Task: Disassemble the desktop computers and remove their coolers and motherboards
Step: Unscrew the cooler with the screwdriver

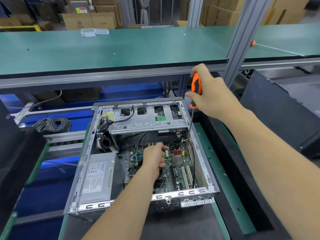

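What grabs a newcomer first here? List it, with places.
The orange-and-black screwdriver, held upright in the right hand above the case's far right corner, its shaft reaching down to the motherboard. Next, the open desktop case at centre, with the left hand on the board. The grey power supply fills its near left.

The screwdriver [196,87] has an orange and black handle. The circuit board [174,163] is green, the computer case [199,146] bare silver, the shelf [121,47] teal green.
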Demonstrator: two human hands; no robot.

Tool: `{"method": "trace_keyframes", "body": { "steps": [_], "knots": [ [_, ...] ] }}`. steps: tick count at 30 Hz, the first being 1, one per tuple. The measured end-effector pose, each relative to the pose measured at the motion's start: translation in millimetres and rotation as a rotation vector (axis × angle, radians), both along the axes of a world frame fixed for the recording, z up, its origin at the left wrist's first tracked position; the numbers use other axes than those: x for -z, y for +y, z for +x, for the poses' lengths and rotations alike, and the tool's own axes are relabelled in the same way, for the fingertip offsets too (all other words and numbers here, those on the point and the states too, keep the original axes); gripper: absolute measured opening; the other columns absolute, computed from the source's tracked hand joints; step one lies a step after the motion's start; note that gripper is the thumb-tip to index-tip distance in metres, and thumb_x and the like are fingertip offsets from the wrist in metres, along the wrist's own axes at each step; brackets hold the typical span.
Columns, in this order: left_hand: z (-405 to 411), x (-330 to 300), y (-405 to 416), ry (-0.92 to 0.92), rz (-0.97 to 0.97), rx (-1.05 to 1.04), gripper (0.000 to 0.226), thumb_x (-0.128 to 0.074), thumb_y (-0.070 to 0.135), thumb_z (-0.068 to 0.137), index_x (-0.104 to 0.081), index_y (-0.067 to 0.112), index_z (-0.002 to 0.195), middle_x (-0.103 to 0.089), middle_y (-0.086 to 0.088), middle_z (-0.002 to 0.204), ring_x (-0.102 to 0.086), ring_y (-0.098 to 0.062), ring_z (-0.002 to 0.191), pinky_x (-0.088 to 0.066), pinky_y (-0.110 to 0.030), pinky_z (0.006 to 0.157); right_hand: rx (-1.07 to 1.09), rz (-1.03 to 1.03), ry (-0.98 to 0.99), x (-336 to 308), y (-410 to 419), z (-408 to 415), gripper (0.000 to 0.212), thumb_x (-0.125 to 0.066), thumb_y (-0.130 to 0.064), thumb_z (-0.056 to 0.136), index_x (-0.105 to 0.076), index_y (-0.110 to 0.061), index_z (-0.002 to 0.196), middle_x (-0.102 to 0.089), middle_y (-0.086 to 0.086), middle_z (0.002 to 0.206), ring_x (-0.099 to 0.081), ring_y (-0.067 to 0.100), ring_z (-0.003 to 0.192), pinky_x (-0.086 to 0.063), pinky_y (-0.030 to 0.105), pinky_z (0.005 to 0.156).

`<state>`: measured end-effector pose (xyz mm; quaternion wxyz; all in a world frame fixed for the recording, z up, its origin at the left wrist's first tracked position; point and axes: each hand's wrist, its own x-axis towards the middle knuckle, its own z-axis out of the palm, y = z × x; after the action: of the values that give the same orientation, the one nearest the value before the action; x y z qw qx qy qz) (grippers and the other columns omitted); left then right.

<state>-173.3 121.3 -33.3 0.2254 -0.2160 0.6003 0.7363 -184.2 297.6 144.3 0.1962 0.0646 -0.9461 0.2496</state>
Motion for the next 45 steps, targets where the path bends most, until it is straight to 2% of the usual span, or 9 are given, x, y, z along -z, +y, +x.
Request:
{"method": "trace_keyframes", "body": {
  "steps": [4,19,25,31,38,40,42,43,45],
  "knots": [
    [-1,1,-1,-0.026,0.032,-0.016,0.015,-0.047,0.005,0.094,-0.061,0.001,0.093,-0.027,0.004,0.050,-0.016,-0.011,0.041,-0.016,-0.022,0.037,0.003,0.007,-0.004,3,2,0,0.038,-0.066,-0.029,0.092,-0.031,-0.032,0.106,-0.053,0.008,0.070,-0.050,0.033,0.061,-0.048,0.039,0.058],
    [-3,4,-1,-0.038,0.042,-0.026,0.016,-0.048,0.006,0.093,-0.062,0.001,0.096,-0.030,0.006,0.047,-0.018,-0.010,0.039,-0.017,-0.021,0.035,-0.002,0.028,-0.041,-2,-5,0,0.037,-0.065,-0.027,0.093,-0.033,-0.031,0.111,-0.057,0.013,0.078,-0.059,0.038,0.069,-0.055,0.051,0.066],
    [-4,4,-1,-0.037,0.039,-0.024,0.016,-0.047,0.006,0.093,-0.062,0.001,0.096,-0.029,0.005,0.048,-0.017,-0.010,0.039,-0.017,-0.021,0.037,0.000,0.029,-0.006,-4,-4,1,0.037,-0.066,-0.027,0.093,-0.033,-0.029,0.110,-0.054,0.011,0.070,-0.053,0.036,0.063,-0.053,0.048,0.062],
    [-3,3,0,-0.037,0.039,-0.025,0.015,-0.048,0.005,0.093,-0.062,0.001,0.095,-0.029,0.004,0.049,-0.016,-0.010,0.040,-0.017,-0.023,0.036,0.000,0.031,-0.045,-4,-6,2,0.038,-0.065,-0.027,0.093,-0.032,-0.030,0.112,-0.058,0.014,0.080,-0.059,0.038,0.069,-0.055,0.050,0.068],
    [-3,3,-1,-0.036,0.046,-0.029,0.016,-0.047,0.004,0.092,-0.062,0.000,0.096,-0.027,0.003,0.051,-0.014,-0.012,0.043,-0.015,-0.023,0.038,0.009,0.016,-0.083,-5,-9,4,0.037,-0.065,-0.030,0.093,-0.033,-0.031,0.111,-0.057,0.011,0.079,-0.058,0.037,0.070,-0.056,0.050,0.069],
    [-2,2,-1,-0.032,0.046,-0.029,0.016,-0.047,0.004,0.092,-0.062,0.000,0.096,-0.027,0.003,0.052,-0.014,-0.012,0.043,-0.015,-0.023,0.038,0.071,0.065,-0.055,-6,-11,8,0.032,-0.061,-0.044,0.094,-0.038,-0.029,0.110,-0.051,0.005,0.073,-0.052,0.034,0.067,-0.053,0.044,0.065],
    [-3,3,0,-0.031,0.046,-0.026,0.016,-0.048,0.004,0.092,-0.062,0.000,0.095,-0.027,0.003,0.052,-0.014,-0.012,0.044,-0.015,-0.023,0.038,0.191,0.199,0.057,-10,-11,7,0.036,-0.051,-0.059,0.095,-0.046,-0.024,0.104,-0.051,0.003,0.074,-0.048,0.032,0.070,-0.043,0.037,0.063],
    [-3,3,0,-0.029,0.042,-0.026,0.016,-0.048,0.005,0.092,-0.062,0.000,0.095,-0.027,0.003,0.052,-0.015,-0.012,0.044,-0.015,-0.023,0.038,0.210,0.258,0.090,-16,-12,5,0.037,-0.050,-0.059,0.095,-0.050,-0.022,0.100,-0.053,0.003,0.078,-0.048,0.031,0.073,-0.040,0.036,0.065],
    [-2,3,0,-0.029,0.037,-0.022,0.016,-0.048,0.005,0.093,-0.063,0.001,0.095,-0.027,0.003,0.052,-0.015,-0.012,0.044,-0.015,-0.023,0.038,0.048,0.255,0.001,-32,-16,0,0.025,-0.056,-0.044,0.097,-0.062,-0.020,0.100,-0.058,-0.001,0.082,-0.053,0.026,0.079,-0.042,0.035,0.072]
  ]
}}
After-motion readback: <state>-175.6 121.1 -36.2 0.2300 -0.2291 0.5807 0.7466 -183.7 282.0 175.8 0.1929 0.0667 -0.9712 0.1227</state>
